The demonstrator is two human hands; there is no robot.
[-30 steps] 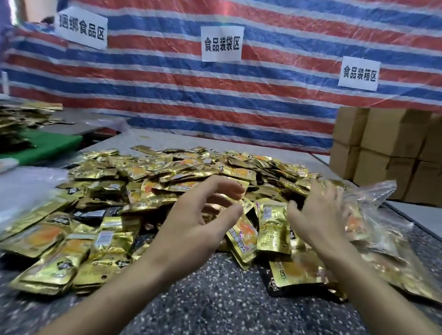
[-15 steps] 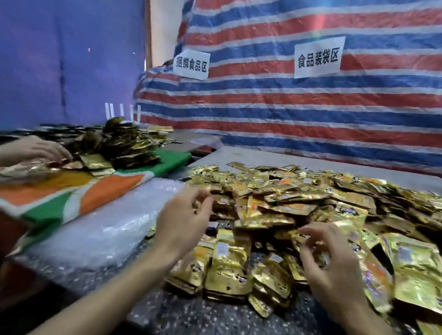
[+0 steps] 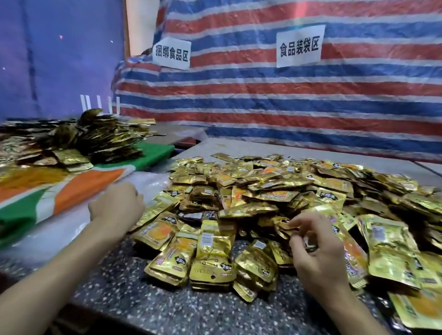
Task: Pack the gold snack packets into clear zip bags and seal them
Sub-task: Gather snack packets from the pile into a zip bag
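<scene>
At the speckled table, the left hand curls above clear plastic sheet, its grip hidden, while the right hand pinches one gold packet in the pile.

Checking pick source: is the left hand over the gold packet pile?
No: the left hand sits over clear plastic, left of the gold packet pile.

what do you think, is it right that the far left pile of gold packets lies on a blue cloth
No. The head view shows the far left pile of gold packets lies on a green, orange and white cloth, not blue.
</scene>
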